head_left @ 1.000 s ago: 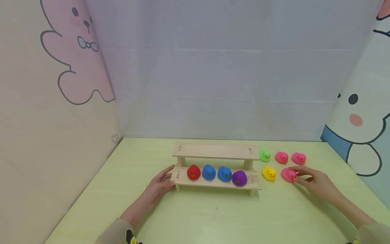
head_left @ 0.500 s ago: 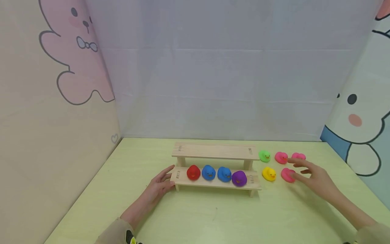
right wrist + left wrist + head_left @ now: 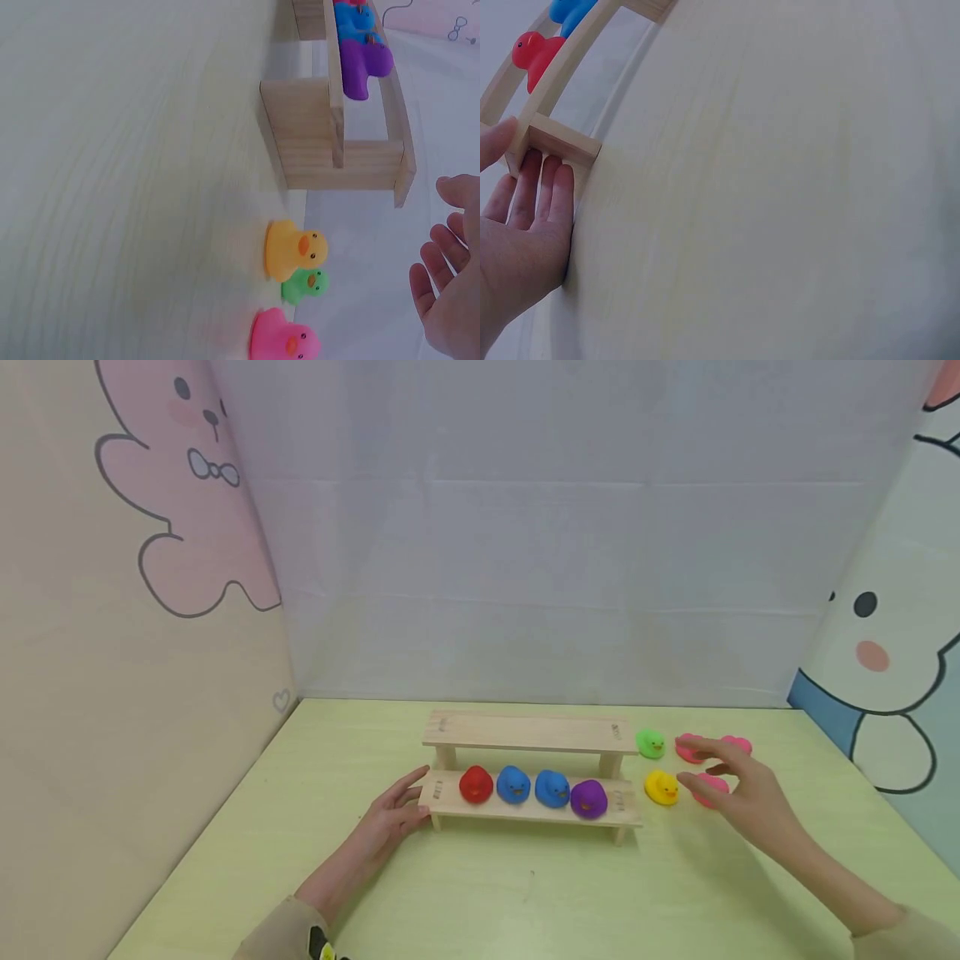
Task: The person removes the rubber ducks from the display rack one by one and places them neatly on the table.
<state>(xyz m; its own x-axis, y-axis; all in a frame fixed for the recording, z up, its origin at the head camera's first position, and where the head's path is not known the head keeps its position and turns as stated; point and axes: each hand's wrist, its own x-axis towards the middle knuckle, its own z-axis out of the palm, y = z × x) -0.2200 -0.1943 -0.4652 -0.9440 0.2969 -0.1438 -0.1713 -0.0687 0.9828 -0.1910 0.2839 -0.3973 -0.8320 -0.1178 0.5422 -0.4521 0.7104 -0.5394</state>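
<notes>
A two-step wooden shelf [image 3: 525,731] stands on the table. On its lower step sit a red rubber duck [image 3: 476,785], two blue rubber ducks [image 3: 513,785] and a purple rubber duck [image 3: 589,799]. My left hand [image 3: 386,820] holds the left end of that step; the left wrist view shows the thumb on one side of the board and the fingers against its leg. My right hand [image 3: 750,793] hovers with fingers spread apart, holding nothing, above a yellow rubber duck [image 3: 662,787] and a pink rubber duck [image 3: 715,783], partly hiding the pink one.
Right of the shelf, a green rubber duck [image 3: 650,744] and two more pink rubber ducks [image 3: 738,743] form a back row, the pink ones partly covered by my right hand. A white cloth wall [image 3: 525,568] closes the back; printed panels stand at both sides.
My right hand has let go of the near pink duck and moved left, toward the yellow duck. My left hand and the ducks on the shelf stay in place.
</notes>
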